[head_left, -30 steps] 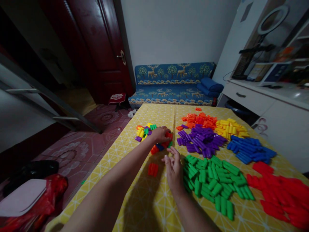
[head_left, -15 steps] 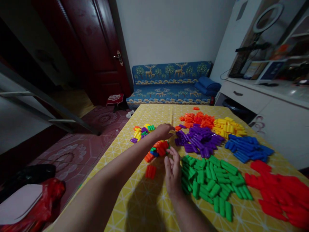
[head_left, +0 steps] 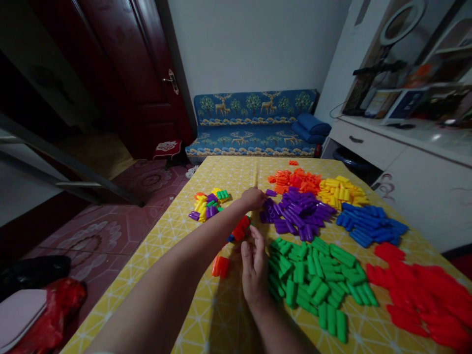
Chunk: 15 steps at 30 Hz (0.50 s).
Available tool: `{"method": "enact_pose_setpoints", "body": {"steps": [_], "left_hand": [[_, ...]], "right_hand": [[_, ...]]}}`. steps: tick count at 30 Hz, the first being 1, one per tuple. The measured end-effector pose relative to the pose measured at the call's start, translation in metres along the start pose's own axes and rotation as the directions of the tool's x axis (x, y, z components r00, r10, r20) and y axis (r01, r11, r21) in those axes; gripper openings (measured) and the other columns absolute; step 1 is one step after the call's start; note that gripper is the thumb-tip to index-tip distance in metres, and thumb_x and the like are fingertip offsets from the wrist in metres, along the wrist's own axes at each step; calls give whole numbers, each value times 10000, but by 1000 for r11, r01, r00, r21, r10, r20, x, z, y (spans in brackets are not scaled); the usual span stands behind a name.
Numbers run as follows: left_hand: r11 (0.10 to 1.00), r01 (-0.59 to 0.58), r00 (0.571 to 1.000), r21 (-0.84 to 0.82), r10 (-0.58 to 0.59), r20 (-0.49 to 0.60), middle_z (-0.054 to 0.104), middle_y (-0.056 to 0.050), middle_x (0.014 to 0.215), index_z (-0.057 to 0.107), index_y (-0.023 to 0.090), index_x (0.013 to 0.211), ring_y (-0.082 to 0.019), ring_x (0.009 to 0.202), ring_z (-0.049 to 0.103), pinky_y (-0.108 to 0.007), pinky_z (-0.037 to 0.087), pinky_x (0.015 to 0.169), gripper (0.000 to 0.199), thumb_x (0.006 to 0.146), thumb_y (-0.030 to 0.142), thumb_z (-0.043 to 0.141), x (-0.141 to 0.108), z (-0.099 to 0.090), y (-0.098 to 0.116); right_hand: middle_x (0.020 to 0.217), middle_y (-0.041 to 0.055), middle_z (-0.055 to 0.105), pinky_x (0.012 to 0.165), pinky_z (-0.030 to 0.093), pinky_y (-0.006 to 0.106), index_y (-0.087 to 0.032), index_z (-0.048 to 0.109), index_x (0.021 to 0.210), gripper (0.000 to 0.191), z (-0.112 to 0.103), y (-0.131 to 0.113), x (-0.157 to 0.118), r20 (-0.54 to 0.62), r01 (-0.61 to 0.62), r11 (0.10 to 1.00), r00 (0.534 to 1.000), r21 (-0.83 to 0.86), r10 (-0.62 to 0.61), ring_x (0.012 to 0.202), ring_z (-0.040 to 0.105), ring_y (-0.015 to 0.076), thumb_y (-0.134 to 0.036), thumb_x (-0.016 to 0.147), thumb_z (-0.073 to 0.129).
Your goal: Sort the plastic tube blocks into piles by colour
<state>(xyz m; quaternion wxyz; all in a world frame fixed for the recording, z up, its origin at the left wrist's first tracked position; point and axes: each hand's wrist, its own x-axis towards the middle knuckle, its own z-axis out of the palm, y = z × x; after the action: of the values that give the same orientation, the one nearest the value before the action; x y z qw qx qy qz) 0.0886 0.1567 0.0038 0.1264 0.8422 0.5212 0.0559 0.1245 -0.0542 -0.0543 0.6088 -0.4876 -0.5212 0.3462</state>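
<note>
My left hand (head_left: 253, 198) reaches across the yellow patterned table to the left edge of the purple block pile (head_left: 300, 214). Its fingers curl downward beside a loose purple block (head_left: 271, 192), and whatever they hold is hidden. Closer to me, my right hand (head_left: 255, 268) rests side-on with thumb and fingers apart, between the green block pile (head_left: 317, 275) and a small cluster of red blocks (head_left: 241, 227), partly covered by my left forearm. Loose orange-red blocks (head_left: 220, 266) lie left of my right hand.
Mixed-colour blocks (head_left: 208, 204) sit at the table's left. Orange (head_left: 295, 181), yellow (head_left: 342, 191), blue (head_left: 370, 223) and red (head_left: 424, 295) piles spread to the right. Beyond the table stand a blue sofa (head_left: 254, 132) and a white cabinet (head_left: 416, 182).
My left hand's fingers have curled down where an orange block showed beside the purple one; that block is now out of sight. The view has shifted slightly right.
</note>
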Motion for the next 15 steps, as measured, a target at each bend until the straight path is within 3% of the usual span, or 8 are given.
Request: {"method": "enact_pose_setpoints", "body": {"steps": [4,6,9,12,14,15], "left_hand": [[996,43,994,-82,-35,106,740,-87,692,794,159,766,-256,790,707,-344,546,810,123,690,206,711,14,-23,-1],[986,53,991,-155,-33,130,730,-92,651,795,126,784,-231,674,699,-335,565,723,157,681,226,732,22,-38,2],[945,-26,998,-327,41,40,766,-102,942,721,157,1152,-185,785,713,-301,562,758,379,834,335,616,30,-61,6],[823,-213,972,-527,124,-200,681,-73,1252,537,242,1384,-184,1059,666,-310,519,896,508,919,440,488,24,-74,-4],[858,-167,959,-485,28,-282,651,-62,1308,532,244,1388,-196,1156,619,-303,483,948,524,924,478,463,12,-75,-22],[916,-53,957,-398,-68,-283,659,-54,1299,552,248,1370,-195,1167,612,-290,470,956,518,922,491,456,3,-74,-34]], "right_hand": [[1196,140,639,767,549,348,-185,447,1370,486,3,4,0,34,-72,996,997,60,70,943,673,224,-454,964,458],[1085,118,669,672,543,321,-190,462,1352,485,5,7,0,49,-107,990,994,93,102,811,678,204,-474,960,459],[991,95,682,656,535,311,-190,485,1332,471,4,9,-1,52,-113,989,993,99,109,775,671,199,-477,959,465],[1020,106,687,680,539,316,-181,488,1337,462,1,7,-1,61,-112,992,992,61,108,790,674,201,-452,963,464],[1156,131,662,780,540,339,-181,501,1334,450,0,5,-1,37,-71,997,997,20,70,939,670,219,-433,962,465],[1215,136,642,831,531,349,-182,508,1331,444,0,3,-1,28,-48,999,998,4,48,1017,653,226,-424,962,465]]}}
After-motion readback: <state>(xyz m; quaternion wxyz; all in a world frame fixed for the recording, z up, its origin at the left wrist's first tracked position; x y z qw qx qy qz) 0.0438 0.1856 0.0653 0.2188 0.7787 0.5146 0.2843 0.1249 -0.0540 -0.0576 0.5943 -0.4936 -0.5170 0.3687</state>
